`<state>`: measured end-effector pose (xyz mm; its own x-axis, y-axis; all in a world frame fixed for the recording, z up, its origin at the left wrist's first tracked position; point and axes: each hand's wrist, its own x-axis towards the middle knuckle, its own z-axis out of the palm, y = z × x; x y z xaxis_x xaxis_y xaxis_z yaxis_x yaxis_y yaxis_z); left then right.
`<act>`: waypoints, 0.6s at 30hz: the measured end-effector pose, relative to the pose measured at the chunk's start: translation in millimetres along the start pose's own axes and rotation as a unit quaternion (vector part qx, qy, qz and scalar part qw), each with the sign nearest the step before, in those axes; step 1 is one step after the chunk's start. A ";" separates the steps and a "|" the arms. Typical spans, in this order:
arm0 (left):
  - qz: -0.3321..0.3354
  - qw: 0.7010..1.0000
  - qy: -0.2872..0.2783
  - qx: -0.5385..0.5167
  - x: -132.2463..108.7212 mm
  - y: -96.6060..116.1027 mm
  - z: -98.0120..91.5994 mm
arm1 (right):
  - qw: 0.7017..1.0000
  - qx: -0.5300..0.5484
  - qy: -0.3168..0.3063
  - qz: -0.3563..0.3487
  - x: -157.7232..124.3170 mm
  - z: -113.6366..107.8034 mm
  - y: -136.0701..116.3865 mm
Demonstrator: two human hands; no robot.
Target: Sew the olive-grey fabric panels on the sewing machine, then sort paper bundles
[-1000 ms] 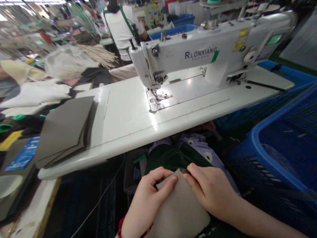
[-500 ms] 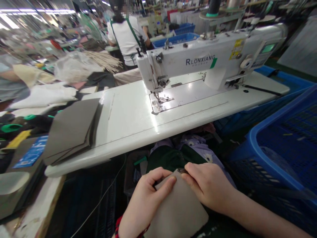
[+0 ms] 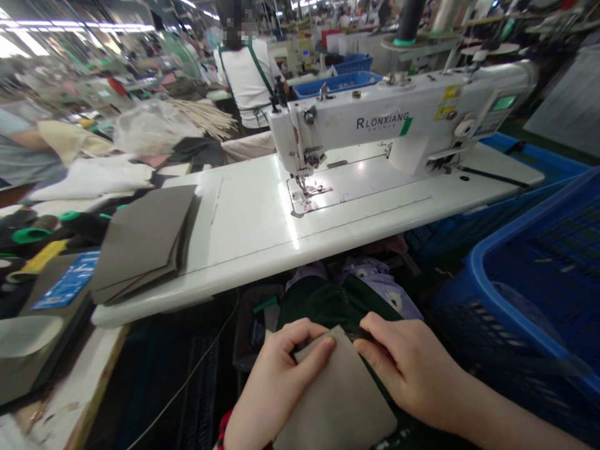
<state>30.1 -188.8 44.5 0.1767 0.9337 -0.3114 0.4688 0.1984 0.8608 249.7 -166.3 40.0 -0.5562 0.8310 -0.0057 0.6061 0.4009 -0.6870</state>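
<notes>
In the head view, the left hand (image 3: 276, 381) is closed in a pinch, its thumb flat on a beige piece (image 3: 340, 394) near the upper corner and its fingers curled round behind the edge. The right hand (image 3: 412, 362) is also nearly closed, thumb and forefinger on a small dark item (image 3: 355, 334) just beside that corner; it is too shadowed to identify. The beige piece is between the two hands, above the dark green apron (image 3: 323, 300) on the lap, its corner pointing away from the body. Its right edge runs down to a rounded corner; its lower left part is hidden by the left hand and cut off by the frame.

Both hands are on the near side of the table (image 3: 248, 219), apart from its rounded front edge, with the lap showing in the gap. That edge slants from lower left to upper right. A stack of dark grey pieces (image 3: 145, 228) rests at the table's left end, reaching close to the front edge, and a smooth white stretch of tabletop spans from there to the needle plate of the sewing machine (image 3: 347, 122). To the right, the rim of a blue basket (image 3: 478, 269) bounds the room beside the right hand, near the forearm.
</notes>
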 end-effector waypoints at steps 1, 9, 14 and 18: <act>0.002 1.000 0.001 0.002 0.3 0.5 -0.2 | 0.999 -0.030 0.006 -0.010 -0.8 3.6 -0.6; 0.003 1.000 0.014 0.006 -5.3 3.3 2.7 | 0.991 -0.111 0.068 -0.027 0.1 21.7 -1.6; 0.016 1.000 0.009 0.021 -5.6 3.0 0.9 | 0.996 -0.017 0.087 -0.016 0.6 20.0 -0.4; 0.053 0.991 0.111 0.046 -10.1 8.5 -10.6 | 0.983 0.155 0.087 0.043 2.4 8.8 -10.4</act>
<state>23.1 -193.3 59.2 0.0398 0.9925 -0.1154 0.5362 0.0762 0.8406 237.0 -171.9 40.7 -0.3883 0.9210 0.0322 0.4296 0.2118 -0.8778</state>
